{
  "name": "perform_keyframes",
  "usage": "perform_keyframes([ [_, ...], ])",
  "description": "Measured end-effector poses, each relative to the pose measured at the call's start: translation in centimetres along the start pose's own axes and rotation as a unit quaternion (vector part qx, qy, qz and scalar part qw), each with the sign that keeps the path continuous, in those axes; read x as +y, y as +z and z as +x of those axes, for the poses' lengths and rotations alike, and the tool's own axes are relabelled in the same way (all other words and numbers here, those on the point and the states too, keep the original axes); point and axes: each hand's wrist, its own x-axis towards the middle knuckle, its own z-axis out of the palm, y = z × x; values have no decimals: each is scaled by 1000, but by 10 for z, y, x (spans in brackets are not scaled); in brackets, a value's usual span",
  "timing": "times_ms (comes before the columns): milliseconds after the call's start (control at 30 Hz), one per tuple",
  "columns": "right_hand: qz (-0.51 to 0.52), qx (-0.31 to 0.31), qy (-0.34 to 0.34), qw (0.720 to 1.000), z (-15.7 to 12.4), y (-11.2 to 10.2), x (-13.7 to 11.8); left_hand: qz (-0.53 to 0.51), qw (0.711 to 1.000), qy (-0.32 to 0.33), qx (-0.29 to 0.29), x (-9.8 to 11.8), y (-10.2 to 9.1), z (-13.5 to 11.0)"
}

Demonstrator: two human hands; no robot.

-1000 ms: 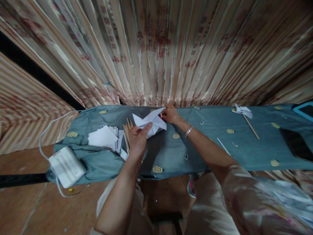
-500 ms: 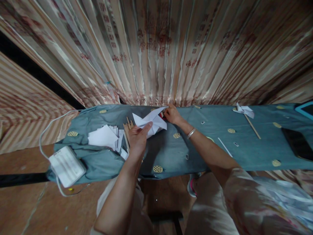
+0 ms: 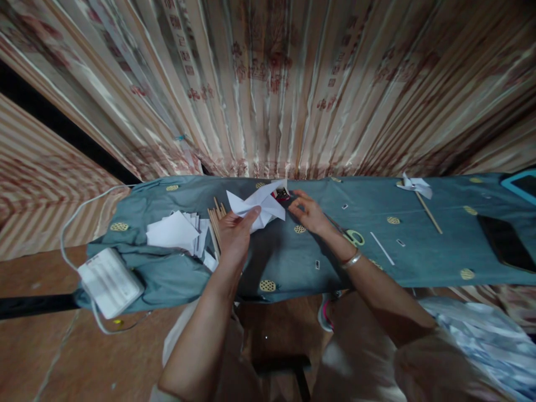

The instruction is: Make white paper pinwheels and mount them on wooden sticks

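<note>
My left hand (image 3: 237, 231) grips a white paper pinwheel (image 3: 262, 205), its thumb pressed on the folded paper near the middle. To the right of the pinwheel, my right hand (image 3: 309, 213) hovers over the cloth with thumb and a finger drawn together and another finger raised. Whatever may be in that pinch is too small to make out. Between the hands, partly hidden behind the pinwheel, sits a small red box (image 3: 281, 194) with dark and shiny bits inside. Several wooden sticks (image 3: 215, 220) lie just beside my left hand.
A stack of white paper (image 3: 176, 230) and a white power box (image 3: 111, 283) with a cable are on the left. To the right lie green-handled scissors (image 3: 355, 238), a white strip (image 3: 382, 248), another pinwheel on a stick (image 3: 419, 187) and a black phone (image 3: 505, 243). A curtain (image 3: 268, 100) hangs behind.
My right hand has drawn back from the small box toward the right and nearer me, uncovering the box and the scissors. My left hand keeps the pinwheel in nearly the same place.
</note>
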Motion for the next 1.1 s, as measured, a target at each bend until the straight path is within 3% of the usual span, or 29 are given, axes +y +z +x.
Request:
perform_keyframes([
  [133, -5, -71, -15, 997, -55, -2, -1, 14, 1000, 0, -5, -4, 3, -1],
  [233, -25, -78, -26, 996, -76, 0, -3, 21, 1000, 2, -13, -8, 6, -3],
  [700, -44, -40, 17, 998, -80, -10, -8, 54, 998, -7, -33, -16, 14, -15],
  [1100, -37, -74, -5, 997, -80, -12, -7, -21, 996, -83, -40, -27, 15, -15],
])
